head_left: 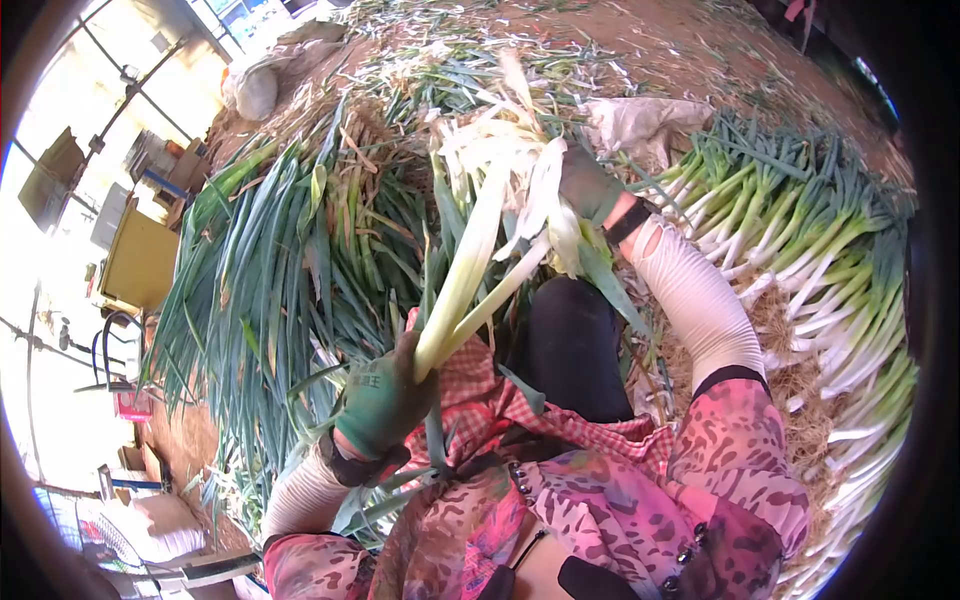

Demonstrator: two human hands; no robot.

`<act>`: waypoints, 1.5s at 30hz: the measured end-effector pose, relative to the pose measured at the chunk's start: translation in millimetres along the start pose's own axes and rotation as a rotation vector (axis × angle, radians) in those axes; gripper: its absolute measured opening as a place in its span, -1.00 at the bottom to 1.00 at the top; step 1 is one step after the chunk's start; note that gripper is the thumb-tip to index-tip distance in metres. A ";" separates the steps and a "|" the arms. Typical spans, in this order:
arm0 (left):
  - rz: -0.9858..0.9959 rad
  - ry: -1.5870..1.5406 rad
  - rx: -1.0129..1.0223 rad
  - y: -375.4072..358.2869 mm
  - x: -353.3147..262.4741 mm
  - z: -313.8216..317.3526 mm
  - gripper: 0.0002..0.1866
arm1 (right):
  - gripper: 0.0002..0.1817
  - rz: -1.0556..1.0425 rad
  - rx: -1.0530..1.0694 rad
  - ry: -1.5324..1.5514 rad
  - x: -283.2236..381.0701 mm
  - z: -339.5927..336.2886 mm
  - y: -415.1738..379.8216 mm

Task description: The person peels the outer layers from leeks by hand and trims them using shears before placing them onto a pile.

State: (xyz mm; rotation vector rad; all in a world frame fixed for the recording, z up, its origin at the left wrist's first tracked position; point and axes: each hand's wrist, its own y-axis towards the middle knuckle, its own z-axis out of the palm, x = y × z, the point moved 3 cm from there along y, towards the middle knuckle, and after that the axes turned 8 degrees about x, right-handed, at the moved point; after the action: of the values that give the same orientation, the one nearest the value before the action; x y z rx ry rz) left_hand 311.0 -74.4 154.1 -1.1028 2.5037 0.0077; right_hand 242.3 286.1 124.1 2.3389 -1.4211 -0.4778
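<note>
My left hand (pixel 385 402), in a green glove, is closed around the lower part of a couple of thick green onions (pixel 478 262) that slant up and away from it. Pale, loose outer leaves (pixel 545 190) hang about their far ends. My right hand (pixel 588 186), also gloved, is closed on these loose leaves; its fingertips are hidden behind them. Beside my left hand lies a big heap of untrimmed green onions (pixel 270 235), with long dark green leaves and dry brown bits.
Along the right side lie rows of cleaned green onions (pixel 800 240) with white stems and stringy roots. A pale sack (pixel 645 125) lies behind my right hand. Leaf scraps litter the brown ground (pixel 640 50). Boxes and a yellow panel (pixel 142 258) stand at the left.
</note>
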 end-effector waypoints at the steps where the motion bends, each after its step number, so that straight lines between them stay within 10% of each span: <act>1: -0.013 0.024 -0.010 0.0 -1.2 -1.4 -0.66 | -0.71 0.049 0.076 -0.099 -12.1 15.4 -2.3; 5: 0.078 0.104 -0.068 -3.5 1.9 -1.4 -0.61 | -0.75 0.781 -0.078 -0.001 -18.8 -15.4 -6.9; 9: 0.096 0.159 -0.091 -15.7 16.8 1.0 -0.62 | -0.80 0.920 -0.213 0.337 -138.0 -13.8 -71.7; 13: 0.149 0.209 -0.112 -10.7 17.0 12.6 -0.62 | -0.71 0.045 0.128 0.148 -38.6 -100.9 -21.1; 15: 0.166 0.232 -0.112 -5.6 13.2 15.7 -0.61 | -0.66 0.030 0.183 0.654 -22.8 -89.9 -2.5; 17: 0.144 0.206 -0.102 -4.0 5.6 11.9 -0.65 | -0.62 0.363 0.499 0.548 -18.0 -53.5 1.0; 20: 0.095 0.179 -0.050 -8.4 2.9 5.4 -0.67 | -0.59 0.244 0.649 0.643 -3.6 -38.0 0.8; 33: 0.089 0.021 0.015 4.8 -2.9 -0.9 -0.60 | -0.78 0.585 0.269 -0.232 -7.8 -30.1 -21.2; 37: -0.008 -0.053 0.135 -8.8 17.8 -6.8 -0.51 | -0.83 0.533 0.100 -0.863 -138.8 -15.3 -131.8; 38: -0.033 -0.174 0.168 -17.8 35.9 -2.6 -0.49 | -0.86 0.958 0.118 -0.620 -154.4 -31.7 -159.1; 41: -0.156 -0.608 0.252 -25.2 56.5 6.9 -0.46 | -0.73 1.233 -0.133 -0.092 -164.6 -58.5 -241.7; 45: -0.178 -0.985 0.378 -3.7 48.0 5.7 -0.45 | -0.67 0.889 0.044 0.262 -165.5 -0.6 -302.9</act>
State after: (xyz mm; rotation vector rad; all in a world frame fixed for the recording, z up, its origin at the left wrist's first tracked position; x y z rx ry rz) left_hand 286.5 -110.0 132.0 -0.8542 1.4534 0.0205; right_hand 404.1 564.0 -1.3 1.4745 -2.1068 0.1121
